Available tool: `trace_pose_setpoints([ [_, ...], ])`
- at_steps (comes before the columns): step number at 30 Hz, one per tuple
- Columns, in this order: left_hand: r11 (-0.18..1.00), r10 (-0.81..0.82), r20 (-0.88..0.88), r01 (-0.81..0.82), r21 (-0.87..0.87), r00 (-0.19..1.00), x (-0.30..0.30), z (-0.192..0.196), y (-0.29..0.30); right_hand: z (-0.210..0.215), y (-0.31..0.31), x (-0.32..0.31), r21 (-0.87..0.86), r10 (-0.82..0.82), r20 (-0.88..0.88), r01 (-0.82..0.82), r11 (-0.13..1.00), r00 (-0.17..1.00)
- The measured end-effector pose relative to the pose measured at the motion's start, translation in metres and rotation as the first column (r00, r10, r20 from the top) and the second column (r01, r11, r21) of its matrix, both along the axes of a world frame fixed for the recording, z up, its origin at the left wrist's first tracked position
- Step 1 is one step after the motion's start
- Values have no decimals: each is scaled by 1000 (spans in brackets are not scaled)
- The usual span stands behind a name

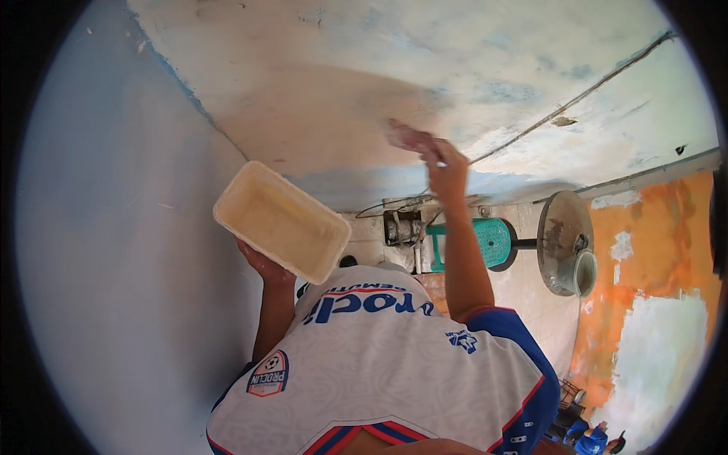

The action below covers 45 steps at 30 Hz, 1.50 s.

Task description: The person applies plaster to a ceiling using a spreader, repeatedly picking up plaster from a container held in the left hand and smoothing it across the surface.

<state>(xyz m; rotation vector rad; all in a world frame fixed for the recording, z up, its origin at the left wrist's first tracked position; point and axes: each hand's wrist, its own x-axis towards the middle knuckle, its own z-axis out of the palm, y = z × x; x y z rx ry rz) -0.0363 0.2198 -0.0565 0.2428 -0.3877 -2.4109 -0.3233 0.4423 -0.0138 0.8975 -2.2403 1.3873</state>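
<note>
My left hand (267, 265) holds a cream-coloured rectangular plastic tub (282, 221) from below, its fingers mostly hidden under it. The tub is tilted with its opening facing up toward me, and its inside is pale and coated. My right hand (449, 168) is raised in front of the patchy wall (326, 98), closed on a small flat pinkish-brown piece (408, 136) with whitish smears. That piece is blurred, so its kind is unclear. Whether it touches the wall cannot be made out.
A blue-grey wall (121, 250) stands close on my left, meeting the patchy wall at a corner. To the right are a green plastic stool (489, 241), a round table (557, 227) carrying a pail (582, 273), and an orange wall (644, 250). Another person (591, 440) is at lower right.
</note>
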Motion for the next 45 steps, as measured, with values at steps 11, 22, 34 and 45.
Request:
trace_pose_setpoints([
  [11, 999, -19, 35, 20, -43, 999, 1, 1, 0, 57, 44, -13, -299, -86, 322, 188, 936, 943],
  [22, 1000, 3, 122, -1, -11, 992, 2, -4, 16, 63, 78, -57, -433, -216, 252, 309, 847, 943],
  [34, 988, 156, 298, -145, -57, 942, -5, 9, 70, 61, 79, -71, -449, -230, 246, 321, 834, 942],
  [45, 988, 145, 232, -131, -76, 962, -38, 25, 134, 22, 22, -57, -9, 16, -80, -17, 1000, 997],
])
